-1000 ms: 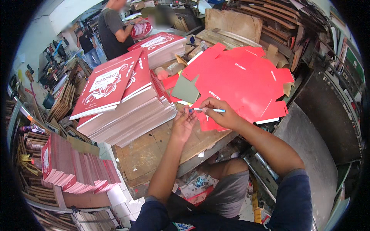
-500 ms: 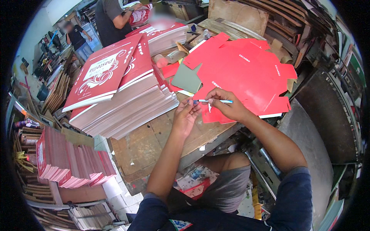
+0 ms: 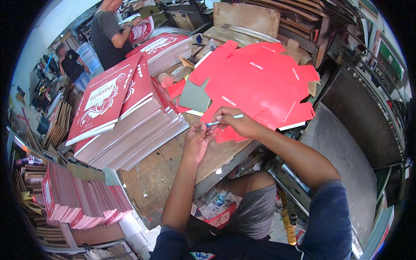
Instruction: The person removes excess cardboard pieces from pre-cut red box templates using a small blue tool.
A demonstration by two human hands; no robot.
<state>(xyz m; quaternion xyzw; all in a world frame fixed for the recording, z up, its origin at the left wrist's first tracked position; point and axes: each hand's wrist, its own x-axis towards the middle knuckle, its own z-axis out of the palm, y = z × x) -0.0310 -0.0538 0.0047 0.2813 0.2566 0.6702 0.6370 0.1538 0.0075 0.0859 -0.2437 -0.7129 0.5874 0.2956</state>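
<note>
White-and-blue, a slim pen (image 3: pixel 214 123) is pinched mid-frame by the right hand (image 3: pixel 239 123), long axis rising rightward, its lower end met by bunched fingertips of the left hand (image 3: pixel 197 141).

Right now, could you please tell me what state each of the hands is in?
Left hand: closed, pinching at the blue end of a pen.
Right hand: closed, holding the same pen farther along.

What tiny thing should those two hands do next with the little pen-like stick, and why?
Maybe ease the left hand gently off the blue end of the pen-like stick: the right hand already grips it farther along, so it probably wouldn't drop.
</note>
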